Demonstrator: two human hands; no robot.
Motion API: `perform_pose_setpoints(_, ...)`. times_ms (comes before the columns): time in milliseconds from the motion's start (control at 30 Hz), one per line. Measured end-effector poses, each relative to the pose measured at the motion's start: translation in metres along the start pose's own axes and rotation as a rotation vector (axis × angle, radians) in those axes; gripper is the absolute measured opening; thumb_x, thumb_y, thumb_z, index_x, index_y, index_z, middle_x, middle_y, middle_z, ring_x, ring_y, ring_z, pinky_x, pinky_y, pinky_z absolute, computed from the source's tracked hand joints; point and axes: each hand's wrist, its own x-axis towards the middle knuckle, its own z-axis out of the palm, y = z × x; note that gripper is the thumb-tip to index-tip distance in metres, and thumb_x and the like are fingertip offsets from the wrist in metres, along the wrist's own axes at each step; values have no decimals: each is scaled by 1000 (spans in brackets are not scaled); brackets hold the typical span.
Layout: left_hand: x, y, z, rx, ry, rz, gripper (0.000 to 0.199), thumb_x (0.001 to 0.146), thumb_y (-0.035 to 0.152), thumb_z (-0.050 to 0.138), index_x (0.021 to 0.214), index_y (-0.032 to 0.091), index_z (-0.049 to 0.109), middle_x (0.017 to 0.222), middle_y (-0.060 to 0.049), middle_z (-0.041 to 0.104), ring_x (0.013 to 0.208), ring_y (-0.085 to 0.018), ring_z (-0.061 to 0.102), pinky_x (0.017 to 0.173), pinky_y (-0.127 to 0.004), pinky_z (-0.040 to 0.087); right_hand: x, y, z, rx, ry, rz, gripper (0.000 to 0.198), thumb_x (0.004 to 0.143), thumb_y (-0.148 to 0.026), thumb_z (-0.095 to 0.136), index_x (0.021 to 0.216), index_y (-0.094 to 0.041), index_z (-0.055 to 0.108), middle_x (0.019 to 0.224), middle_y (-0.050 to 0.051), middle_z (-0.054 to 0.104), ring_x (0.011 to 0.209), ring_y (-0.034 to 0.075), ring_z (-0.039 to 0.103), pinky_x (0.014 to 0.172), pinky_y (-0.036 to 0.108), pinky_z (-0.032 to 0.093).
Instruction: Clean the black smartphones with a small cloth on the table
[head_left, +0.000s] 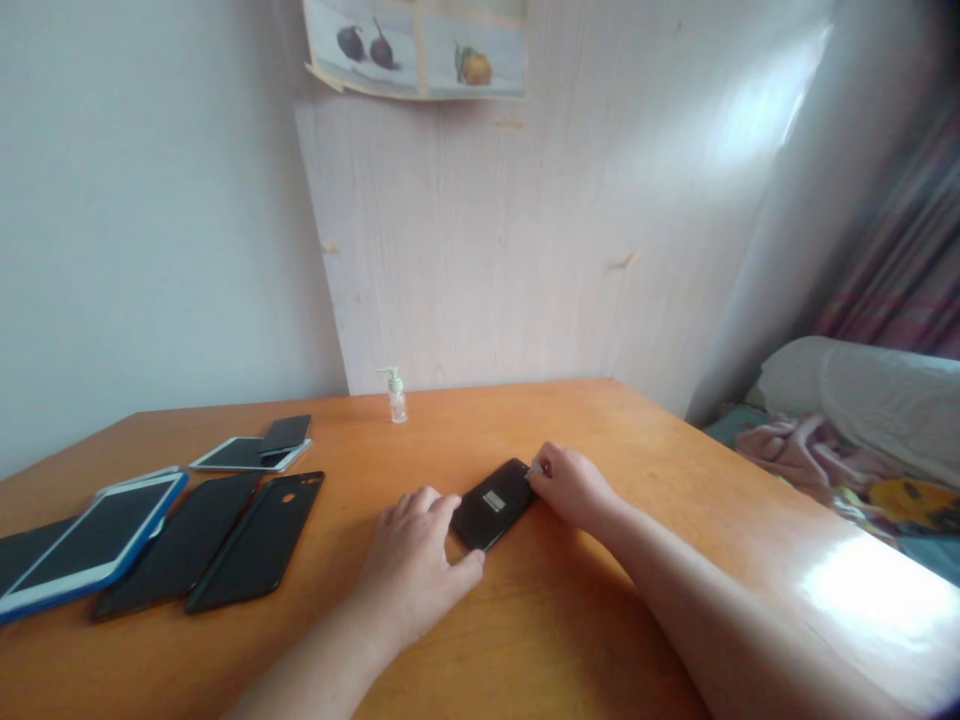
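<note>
The black phone [493,504] lies back up on the worktop [600,640], about midway between the far edge and the near edge, its long side running slantwise. A small white label [493,501] sits on its back, the print on it too small to read. The left hand [420,550] has its fingers spread and loose at the phone's near left end, thumb and forefinger at the corners; whether they touch it, I cannot tell. The right hand [566,485] pinches a small pale piece [534,470] between its fingers at the phone's far right corner.

By the far edge, between the two far corners, stands a clear pump bottle [397,405] with a pale green top (whether it holds any liquid is hard to make out). Towards the left edge a white-fronted tablet [101,535] with a blue rim lies partly over a dark flat slab [34,550]. Just right of it are a black flat cover [184,540] and, side by side with that, a black case [259,540] with a round hole near its far end. Nearer the far left corner, a dark device [286,433] rests on a white-edged tablet [236,454].
</note>
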Motion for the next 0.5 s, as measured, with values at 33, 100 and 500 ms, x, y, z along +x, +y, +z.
perform_pose_setpoints(33, -2, 4, -2, 5, -5, 3, 41, 75, 46, 62, 111, 25, 61, 104, -8, 60, 104, -28, 54, 91, -40, 38, 1, 1, 1, 7, 10, -3, 6, 81, -24, 54, 79, -19, 57, 74, 3, 63, 67, 15, 53, 58, 24, 30)
perform_pose_setpoints(100, -7, 11, -6, 2, -24, 23, 41, 75, 48, 63, 110, 26, 62, 103, -8, 60, 103, -28, 54, 91, -41, 37, 0, 1, 4, 26, 21, -24, 6, 81, -24, 55, 81, -19, 58, 74, 3, 63, 68, 15, 53, 59, 24, 31)
perform_pose_setpoints(500, -10, 14, 3, -176, -15, 63, 59, 72, 46, 68, 125, 24, 54, 120, -8, 58, 113, -28, 51, 98, -41, 38, -10, -12, 4, 46, -17, -168, 12, 81, -23, 58, 72, -18, 65, 77, 3, 60, 70, 14, 55, 65, 23, 36)
